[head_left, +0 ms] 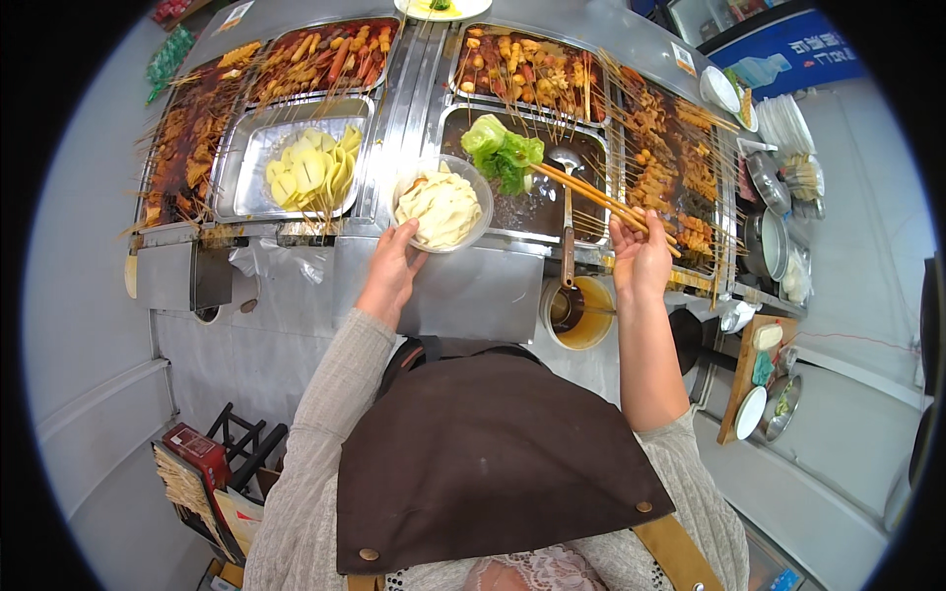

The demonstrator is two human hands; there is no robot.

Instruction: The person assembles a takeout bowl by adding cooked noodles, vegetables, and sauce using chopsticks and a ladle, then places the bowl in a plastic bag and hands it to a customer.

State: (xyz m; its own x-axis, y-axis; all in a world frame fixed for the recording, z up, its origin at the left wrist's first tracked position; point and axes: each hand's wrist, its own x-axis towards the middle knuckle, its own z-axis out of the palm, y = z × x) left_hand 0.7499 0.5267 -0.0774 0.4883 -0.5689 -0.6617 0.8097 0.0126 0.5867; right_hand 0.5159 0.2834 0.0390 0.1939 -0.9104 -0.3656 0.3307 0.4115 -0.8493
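Gripping wooden chopsticks (591, 192) around 2 o'clock, right hand (641, 258) closed on them, lettuce (505, 156) at the tips, 12 o'clock, left hand (391, 264) half-curled, holding a plastic bowl (487, 210)

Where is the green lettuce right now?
In the head view's upper middle, the lettuce is at the tips of the chopsticks in the right hand, over the broth tray, right of the bowl.

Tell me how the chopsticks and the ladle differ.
The chopsticks are in the right hand; the ladle rests unheld, its handle over the near edge of the broth pan. The chopsticks are a slim pair; the ladle is single, with a metal scoop. Both extend over the pan.
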